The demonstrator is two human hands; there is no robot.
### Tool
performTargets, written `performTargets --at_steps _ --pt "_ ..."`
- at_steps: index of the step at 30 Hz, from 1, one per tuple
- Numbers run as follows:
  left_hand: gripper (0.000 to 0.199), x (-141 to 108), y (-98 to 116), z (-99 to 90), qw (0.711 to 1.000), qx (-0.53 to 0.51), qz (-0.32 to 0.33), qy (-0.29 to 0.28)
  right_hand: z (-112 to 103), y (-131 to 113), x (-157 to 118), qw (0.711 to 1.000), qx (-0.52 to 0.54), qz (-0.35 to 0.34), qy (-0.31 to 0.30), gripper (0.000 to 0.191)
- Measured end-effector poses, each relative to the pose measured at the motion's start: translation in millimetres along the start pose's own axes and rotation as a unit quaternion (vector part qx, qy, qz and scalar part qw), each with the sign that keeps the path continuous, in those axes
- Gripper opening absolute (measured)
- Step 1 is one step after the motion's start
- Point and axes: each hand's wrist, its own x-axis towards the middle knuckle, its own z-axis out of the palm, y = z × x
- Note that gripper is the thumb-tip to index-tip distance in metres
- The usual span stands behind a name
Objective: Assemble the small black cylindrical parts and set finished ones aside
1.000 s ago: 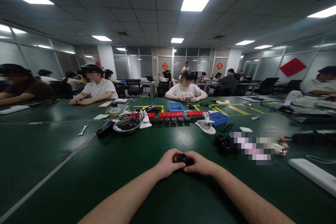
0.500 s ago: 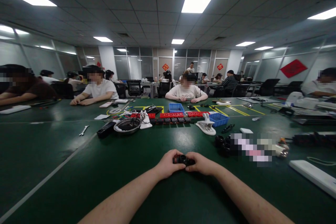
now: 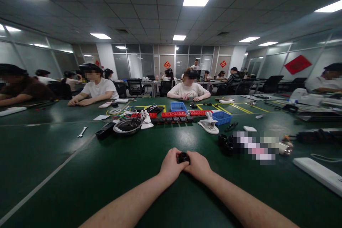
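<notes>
Black round part (image 3: 184,157): held low over the green table (image 3: 128,164), between the left hand (image 3: 171,164) and the right hand (image 3: 199,165), dark opening facing up; cannot tell whether its underside touches the surface.
Left hand grip: pinching the part, thumb laid across the near side, fingers curled around the left and far sides.
Right hand grip: closed in against the part's right side, touching the left hand; its thumb is partly hidden, so its exact hold is unclear.
Beyond the hands, left: metal-rimmed bowl (image 3: 127,134) with dark contents, a black box (image 3: 105,130) just beside it, and 1 wrench (image 3: 82,132) lying farther left.
Beyond the hands, middle: red strips (image 3: 173,114) in a row, with a dark strip (image 3: 175,119) along their near side.
Beyond the hands, right: white clip (image 3: 210,124) near a blue bin (image 3: 223,121); black round pieces (image 3: 225,144) nearer.
Right edge: long white bar (image 3: 319,174) lying at a slant.
Across the table: 1 co-worker (image 3: 188,89) seated, both forearms on the tabletop.
</notes>
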Motion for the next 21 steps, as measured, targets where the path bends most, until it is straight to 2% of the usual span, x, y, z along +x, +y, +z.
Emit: performTargets --at_steps 3,5,8,10,12,14,16,18,21 --pt "0.027 1 -3 0.7 1.0 0.008 0.007 -0.001 -6 -6 -2 0.999 -0.031 0.002 -0.015 0.02" --pt "0.027 3 -5 -0.3 1.0 0.007 0.021 -0.006 -12 -6 -3 0.999 -0.026 -0.008 -0.026 0.028" --pt "0.03 4 -8 -3.7 0.999 0.014 0.047 -0.017 -21 2 -5 0.997 0.015 -0.026 -0.065 0.043" --pt "0.039 4 -8 -6.7 0.998 0.024 0.061 -0.024 -27 9 -4 0.994 0.057 -0.028 -0.086 0.046" --pt "0.048 3 -8 -9.2 0.996 0.04 0.074 -0.04 -31 15 -3 0.992 0.109 -0.024 -0.065 0.041" --pt "0.049 2 -8 -9.8 0.992 0.071 0.084 -0.059 -34 15 -1 0.987 0.158 -0.026 -0.015 0.035" --pt "0.04 2 -8 -8.4 0.988 0.11 0.091 -0.064 -32 11 -2 0.983 0.179 -0.042 0.017 0.038" --pt "0.03 3 -9 -5.9 0.984 0.141 0.092 -0.059 -29 4 -4 0.983 0.169 -0.073 0.018 0.04" --pt "0.024 4 -11 -3.7 0.981 0.162 0.089 -0.056 -24 -4 -6 0.982 0.147 -0.114 0.014 0.033"
